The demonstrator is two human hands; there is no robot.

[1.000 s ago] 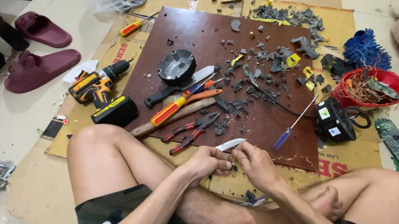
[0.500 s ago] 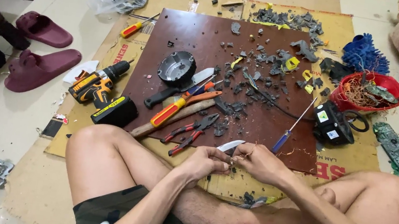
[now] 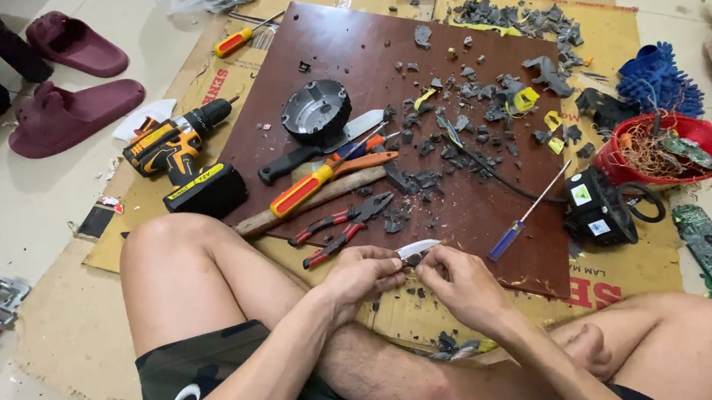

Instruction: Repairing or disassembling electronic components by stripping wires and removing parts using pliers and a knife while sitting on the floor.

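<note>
I sit cross-legged on cardboard. My left hand (image 3: pixel 367 273) grips a small knife (image 3: pixel 417 250) whose pale blade points up and right. My right hand (image 3: pixel 462 283) pinches a small dark piece against the blade; the piece is mostly hidden by my fingers. Both hands meet just in front of the near edge of a dark brown board (image 3: pixel 341 45). Red-handled pliers (image 3: pixel 341 224) lie on the board just left of my left hand.
On the board lie a black round part (image 3: pixel 316 110), a large knife (image 3: pixel 327 143), an orange-handled tool (image 3: pixel 321 182), a blue-handled screwdriver (image 3: pixel 524 216) and several dark plastic fragments (image 3: pixel 473 91). A cordless drill (image 3: pixel 182 150) and slippers (image 3: pixel 73 100) lie left; a red bowl (image 3: pixel 660 150) right.
My hands stay together on the knife and the small piece, with only slight finger shifts. The view has moved a little.
</note>
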